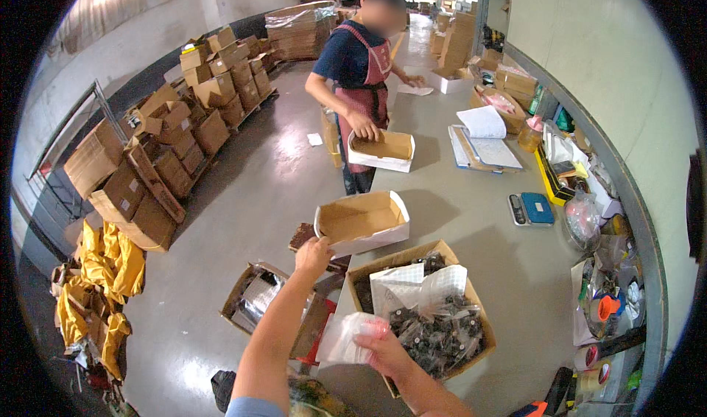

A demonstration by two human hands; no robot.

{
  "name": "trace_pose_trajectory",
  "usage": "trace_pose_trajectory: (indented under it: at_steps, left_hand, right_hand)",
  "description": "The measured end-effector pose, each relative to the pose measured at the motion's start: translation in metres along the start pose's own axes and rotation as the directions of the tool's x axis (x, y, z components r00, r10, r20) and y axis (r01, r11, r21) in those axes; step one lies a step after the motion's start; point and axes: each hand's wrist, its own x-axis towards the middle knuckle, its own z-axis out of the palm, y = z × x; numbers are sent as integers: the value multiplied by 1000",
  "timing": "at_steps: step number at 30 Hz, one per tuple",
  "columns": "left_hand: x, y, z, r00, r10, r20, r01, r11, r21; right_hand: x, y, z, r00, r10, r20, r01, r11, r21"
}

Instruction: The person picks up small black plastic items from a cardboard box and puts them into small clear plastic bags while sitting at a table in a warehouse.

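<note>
My left hand (313, 257) grips the near left corner of an open white box with a brown inside (379, 238), which sits at the table's left edge. In my right hand (384, 349) is a clear plastic bag (345, 339) with a reddish patch near my fingers; its contents I cannot make out. That hand is over the near left side of a cardboard carton (451, 256). Small black parts in clear bags (442, 336) fill the carton, with white checked sheets or bags (398, 288) on top.
Across the table (456, 203), a person in an apron (364, 74) has a hand at a second white box (379, 163). A clipboard with papers (482, 152) and a blue scale (536, 209) lie rightward. Another carton (247, 321) stands lower left; stacked cartons (177, 122) line the wall.
</note>
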Motion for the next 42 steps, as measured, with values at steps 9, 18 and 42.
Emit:
trace_pose_trajectory:
  at_steps: [9,18,42]
  left_hand:
    - [-182,44,-95,972,218,86,-235,905,356]
    - [-248,175,-22,944,53,325,-127,969,210]
    - [-285,126,37,845,392,364,-420,907,-2]
  right_hand:
    - [9,1,-32,912,-389,-134,393,920,2]
    - [12,-34,66,615,-493,616,492,-371,-788]
    - [25,-2,2,985,171,35,171,-903,-394]
